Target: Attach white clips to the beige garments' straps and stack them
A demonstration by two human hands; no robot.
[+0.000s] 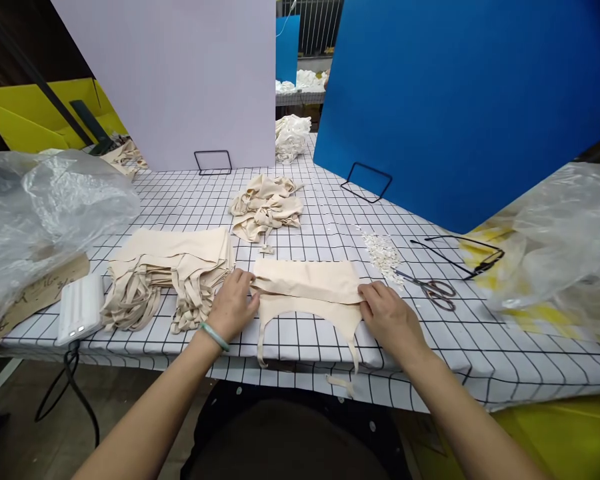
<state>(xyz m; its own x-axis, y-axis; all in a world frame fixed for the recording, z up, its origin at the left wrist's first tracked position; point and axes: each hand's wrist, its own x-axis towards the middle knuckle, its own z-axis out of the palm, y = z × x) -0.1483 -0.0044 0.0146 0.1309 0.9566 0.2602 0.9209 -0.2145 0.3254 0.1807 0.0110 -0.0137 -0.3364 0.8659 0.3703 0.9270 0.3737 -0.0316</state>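
A beige strappy top (310, 283) lies spread on the table in front of me, its wide band folded at the far side and its two thin straps hanging toward the table edge. At its left edge my left hand (233, 303) pinches the fabric between thumb and fingers; a pale green bangle (215, 337) is round that wrist. My right hand (393, 317) grips the opposite edge, its thumb hidden under the fingers. Left of the top, close to my left hand, a stack of similar beige tops (173, 247) lies with bunched straps.
A crumpled beige fabric heap (267, 207) lies farther back. To the right are small white scraps (380, 250), scissors (435, 292) and eyeglasses (475, 263). A white power bank-like box (81, 307) with a cable sits left. Lilac (205, 80) and blue (450, 100) boards stand behind.
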